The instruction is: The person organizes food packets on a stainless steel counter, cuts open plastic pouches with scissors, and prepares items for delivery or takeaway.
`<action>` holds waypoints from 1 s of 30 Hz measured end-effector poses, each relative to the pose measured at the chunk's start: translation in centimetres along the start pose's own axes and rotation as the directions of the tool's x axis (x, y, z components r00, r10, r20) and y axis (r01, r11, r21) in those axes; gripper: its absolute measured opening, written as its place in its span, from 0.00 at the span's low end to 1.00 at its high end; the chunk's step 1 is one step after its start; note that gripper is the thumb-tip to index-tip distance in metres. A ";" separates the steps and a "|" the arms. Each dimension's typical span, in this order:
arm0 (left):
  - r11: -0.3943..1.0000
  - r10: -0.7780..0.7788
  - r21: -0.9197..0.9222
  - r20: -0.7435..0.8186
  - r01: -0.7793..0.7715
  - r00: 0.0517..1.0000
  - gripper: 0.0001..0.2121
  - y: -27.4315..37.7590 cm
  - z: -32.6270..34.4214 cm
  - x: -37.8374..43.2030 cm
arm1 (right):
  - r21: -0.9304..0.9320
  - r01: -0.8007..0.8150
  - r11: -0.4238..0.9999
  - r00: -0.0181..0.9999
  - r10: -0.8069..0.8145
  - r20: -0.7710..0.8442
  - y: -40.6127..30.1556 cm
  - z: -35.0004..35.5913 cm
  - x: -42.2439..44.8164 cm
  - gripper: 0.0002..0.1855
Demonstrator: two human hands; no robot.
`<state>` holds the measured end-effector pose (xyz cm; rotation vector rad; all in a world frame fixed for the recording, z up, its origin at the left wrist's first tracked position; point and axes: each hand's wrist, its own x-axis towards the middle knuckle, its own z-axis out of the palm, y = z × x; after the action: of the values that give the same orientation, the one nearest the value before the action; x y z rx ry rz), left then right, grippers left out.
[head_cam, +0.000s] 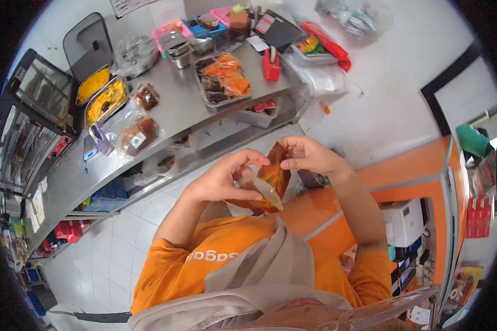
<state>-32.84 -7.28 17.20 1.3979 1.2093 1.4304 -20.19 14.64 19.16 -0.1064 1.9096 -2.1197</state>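
Note:
A brown and orange food pouch (276, 173) is held up in front of my chest, its mouth spread apart. My left hand (227, 176) curls around one side, with the thumb on the pale inner lining and the index finger near the upper rim. On the opposite side, my right hand (308, 155) pinches the pouch's edge between thumb and fingers. What the pouch contains cannot be made out.
Beyond my hands runs a steel counter (178, 103). It bears a tub of orange packets (227, 80), a red tape dispenser (271, 64), trays of yellow food (107, 101) and a bagged brown item (138, 134). An orange cabinet (406, 161) stands at right.

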 end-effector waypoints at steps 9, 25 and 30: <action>0.888 -0.034 0.420 -0.345 0.186 0.938 0.37 -0.4 -16.4 -3.8 | -0.527 -0.002 0.850 0.948 -0.167 -0.273 4.6 0.8 21.9 0.13; 0.689 0.295 0.513 -0.844 0.512 0.448 0.20 -7.1 -34.8 -11.1 | 0.146 0.005 0.989 0.952 0.039 -0.303 14.9 -1.7 50.8 0.15; 0.504 0.102 0.256 -0.966 0.825 0.238 0.19 -12.5 -32.0 -19.3 | -0.198 -0.099 0.975 0.929 0.019 -0.369 19.1 -2.7 56.1 0.17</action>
<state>-63.94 -26.33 2.27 0.2948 3.0452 1.2446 -71.46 1.15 -7.53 0.3235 2.3136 -1.9957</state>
